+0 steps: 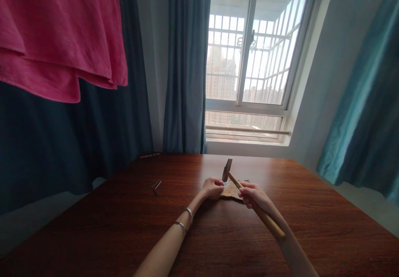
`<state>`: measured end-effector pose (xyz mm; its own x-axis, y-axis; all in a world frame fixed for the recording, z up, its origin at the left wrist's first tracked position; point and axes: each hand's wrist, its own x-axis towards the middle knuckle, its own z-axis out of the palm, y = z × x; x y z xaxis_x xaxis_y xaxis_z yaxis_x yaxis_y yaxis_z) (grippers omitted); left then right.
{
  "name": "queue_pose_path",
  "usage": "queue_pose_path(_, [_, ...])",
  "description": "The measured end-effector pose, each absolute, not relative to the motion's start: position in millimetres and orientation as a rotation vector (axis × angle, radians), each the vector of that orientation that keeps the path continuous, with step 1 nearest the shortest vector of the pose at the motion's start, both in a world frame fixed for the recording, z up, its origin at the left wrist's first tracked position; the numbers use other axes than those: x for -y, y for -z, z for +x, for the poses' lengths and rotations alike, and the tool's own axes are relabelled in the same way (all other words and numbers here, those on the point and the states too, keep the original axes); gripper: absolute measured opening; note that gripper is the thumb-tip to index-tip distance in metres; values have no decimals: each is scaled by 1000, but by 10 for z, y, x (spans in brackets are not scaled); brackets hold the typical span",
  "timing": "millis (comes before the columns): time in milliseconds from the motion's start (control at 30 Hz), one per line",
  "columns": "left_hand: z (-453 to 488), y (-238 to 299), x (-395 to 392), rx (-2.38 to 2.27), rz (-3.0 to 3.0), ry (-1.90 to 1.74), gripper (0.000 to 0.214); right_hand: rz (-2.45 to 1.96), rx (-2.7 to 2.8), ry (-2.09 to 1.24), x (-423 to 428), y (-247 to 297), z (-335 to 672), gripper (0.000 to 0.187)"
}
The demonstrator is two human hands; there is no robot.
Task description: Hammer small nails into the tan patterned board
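My right hand is closed round the wooden handle of a small hammer, whose metal head is raised a little above a small light wooden piece lying on the dark wooden table. My left hand rests on the left edge of that piece with its fingers curled in a pinch just under the hammer head. What the fingers pinch is too small to make out. Two bracelets sit on my left wrist.
A few loose nails lie on the table to the left of my hands. Another thin dark item lies at the far left table edge. Beyond the table are a window, blue curtains and a hanging pink cloth.
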<state>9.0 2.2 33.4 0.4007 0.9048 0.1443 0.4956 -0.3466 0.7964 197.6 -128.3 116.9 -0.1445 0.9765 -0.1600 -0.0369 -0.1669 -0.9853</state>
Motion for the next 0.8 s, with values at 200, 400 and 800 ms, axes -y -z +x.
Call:
queue_pose_path(200, [61, -340, -44, -1143, 1977, -816, 31, -1258, 1190, -1427, 1272, -1066, 1931, 26])
queue_pose_path(400, [90, -360, -22, -1147, 1948, -823, 30, -1232, 1082, -1453, 1294, -1059, 1964, 39])
queue_pose_path(800, [88, -328, -33, -1223, 1957, -786, 27, -1173, 1246, -1355, 1358, -1207, 1941, 30])
